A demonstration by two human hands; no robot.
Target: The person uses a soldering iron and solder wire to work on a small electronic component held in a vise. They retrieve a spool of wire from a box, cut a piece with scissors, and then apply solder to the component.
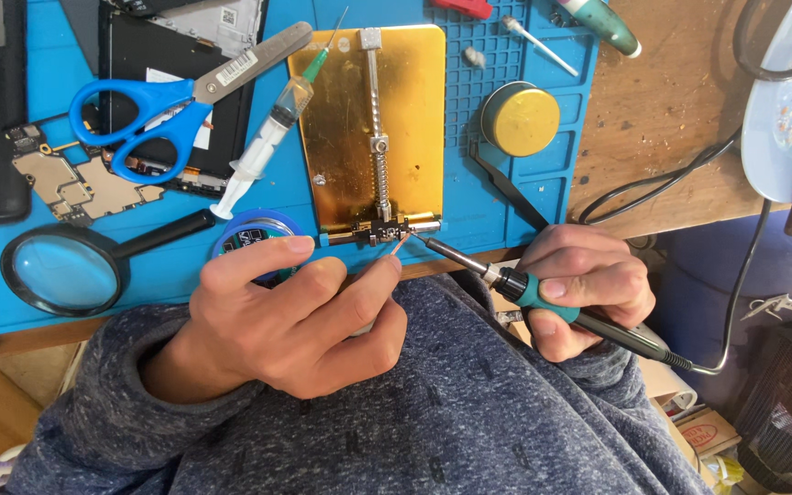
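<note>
A small dark metal component point(382, 229) sits clamped at the lower edge of a gold-coloured rectangular holder plate point(341, 119), fixed there by the plate's silver sliding rail point(376, 119), so that neither hand has to steady it. The plate lies on a blue silicone work mat point(543, 174) at the near edge of the wooden bench point(662, 110), which places the joint close to the body. The left hand point(295, 321) pinches a thin copper-coloured wire point(399, 246) between thumb and fingertips and points its end at the component; the remaining fingers are curled in. The right hand point(588, 289) is closed in a pen-like grip around the teal-collared black soldering iron point(524, 289), whose tip point(433, 243) rests just beside the wire end and the clamp, so heat and wire appear to meet at one point. The iron's cable point(735, 312) trails off to the right, away from the work. A blue solder-wire spool point(254, 229) lies just beyond the left hand. A clear plastic syringe point(272, 137), blue-handled scissors point(153, 115), a black magnifying glass point(66, 270), a round brass-coloured tin point(522, 119) and a bare circuit board point(75, 183) lie further out on the mat.
</note>
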